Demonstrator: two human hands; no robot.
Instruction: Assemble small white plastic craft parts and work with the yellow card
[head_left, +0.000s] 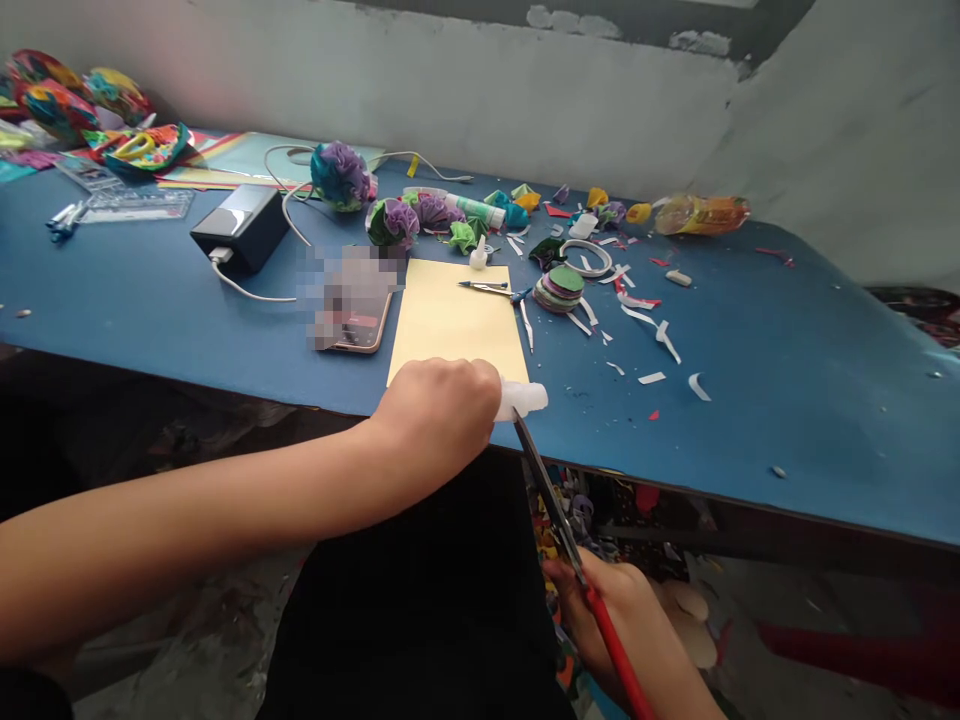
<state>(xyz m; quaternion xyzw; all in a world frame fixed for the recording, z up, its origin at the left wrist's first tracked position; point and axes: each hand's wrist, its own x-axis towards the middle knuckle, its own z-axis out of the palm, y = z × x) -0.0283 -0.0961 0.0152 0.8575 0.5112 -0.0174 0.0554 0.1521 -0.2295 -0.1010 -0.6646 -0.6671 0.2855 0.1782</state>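
Note:
My left hand [442, 415] is closed around a white plastic bottle [525, 398], whose end sticks out to the right over the table's front edge. With my right hand [615, 610] I hold a pair of scissors [551, 495] with red handles. The scissors' dark blades point up, and their tips touch the bottle's side. Under and beyond my left hand lies a yellow paper sheet [457, 320]. A small white nozzle cap [478, 255] stands at the sheet's far edge, and a compass [491, 288] lies across its right side.
On the blue table [787, 400] are a phone [367, 325], a black box [244, 228] with a cable, a stack of paper circles [559, 290], a tape ring [587, 258], crumpled paper flowers [341, 175] and a lying bottle [701, 214]. Paper scraps lie to the right.

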